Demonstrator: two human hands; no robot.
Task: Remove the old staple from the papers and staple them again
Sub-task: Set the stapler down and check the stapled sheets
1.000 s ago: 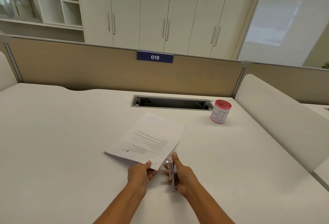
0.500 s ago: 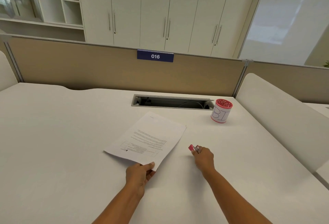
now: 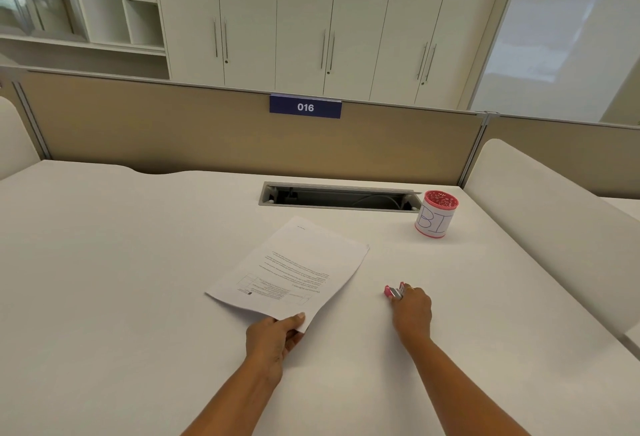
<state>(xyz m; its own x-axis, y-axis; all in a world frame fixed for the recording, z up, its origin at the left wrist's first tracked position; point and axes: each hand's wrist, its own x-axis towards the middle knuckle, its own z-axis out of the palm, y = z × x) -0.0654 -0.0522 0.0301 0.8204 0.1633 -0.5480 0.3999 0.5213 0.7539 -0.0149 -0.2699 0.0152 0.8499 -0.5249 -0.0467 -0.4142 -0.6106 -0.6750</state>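
Papers point(image 3: 291, 269) are lying flat mid-desk point(image 3: 138, 262), with my left hand point(image 3: 273, 335) pinching the near corner. The little pink stapler point(image 3: 394, 291) sits on the desk off to their right. My right hand point(image 3: 412, 307) is gripping its back end, I think, though my fingers hide most of it. The pink cup point(image 3: 436, 213) is further back.

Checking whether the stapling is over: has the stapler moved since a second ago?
Yes. The right hand has carried the stapler rightward, away from the papers and toward the pink cup.

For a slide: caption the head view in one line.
On a white desk, left hand pinches white printed papers; right hand holds a pink metal stapler.
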